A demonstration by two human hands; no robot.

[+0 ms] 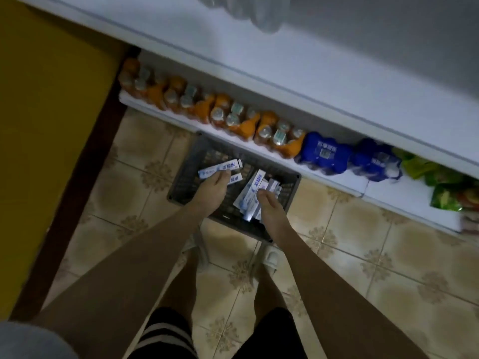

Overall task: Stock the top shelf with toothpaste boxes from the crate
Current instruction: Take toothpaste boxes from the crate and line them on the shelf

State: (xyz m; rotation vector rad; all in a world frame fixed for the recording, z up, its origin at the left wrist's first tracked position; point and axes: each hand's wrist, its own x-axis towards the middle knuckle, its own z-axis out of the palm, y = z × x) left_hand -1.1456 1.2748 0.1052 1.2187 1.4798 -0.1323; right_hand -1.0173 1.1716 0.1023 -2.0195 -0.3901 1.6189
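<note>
Reaching down into the crate (181, 189) on the floor, the left hand (211, 190) pinches one box (220, 168) in its fingers while the right hand (269, 206) curls round another box (252, 193). More boxes lie in the crate, so stocking seems far from done. Orange bottles (215, 112) and blue packs (324, 154) fill the low shelf beyond, and the white shelf edge (259, 55) juts overhead.

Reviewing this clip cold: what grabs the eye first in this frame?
Two bare arms reach down into a dark crate on the tiled floor; the left hand holds a toothpaste box and the right hand grips more boxes. Just behind, orange bottle packs and blue packs line the bottom shelf.
</note>
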